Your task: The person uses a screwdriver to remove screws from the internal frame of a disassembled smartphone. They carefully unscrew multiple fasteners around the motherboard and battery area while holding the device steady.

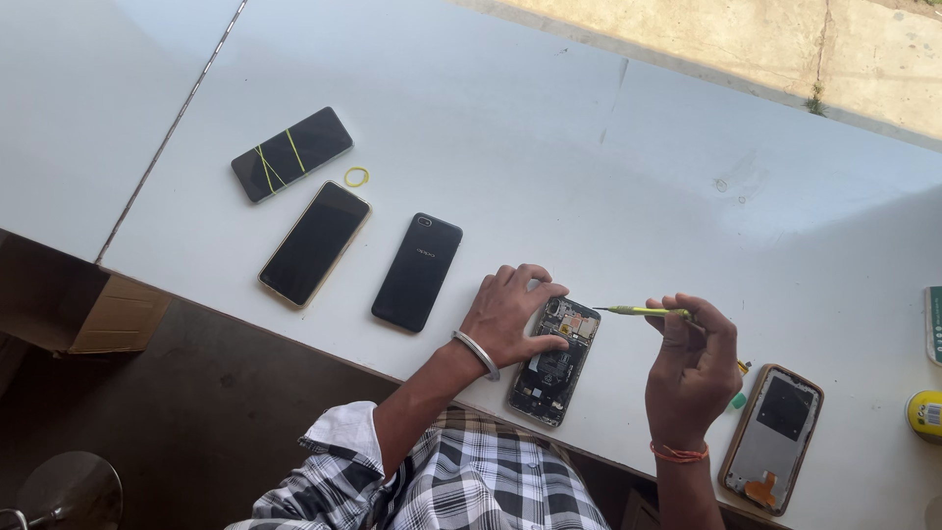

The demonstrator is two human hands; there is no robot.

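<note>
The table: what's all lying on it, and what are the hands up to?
Table: one, white, fills most of the view.
Opened phone: one, dark insides showing, at the near edge, under the left hand.
Screwdriver: one, yellow-green, tip pointing toward the opened phone.
Banded phone: one, black with yellow bands, far left.
Loose band: one, yellow, beside the banded phone.
Gold-edged phone: one, black screen, left.
Black phone: one, back up, left of the opened phone.
Back cover: one, grey inside with a copper rim, right.
Box: one, brown cardboard, below the table, left.
Left hand: fingers pressing on the opened phone.
Right hand: fingers closed on the screwdriver.
</note>
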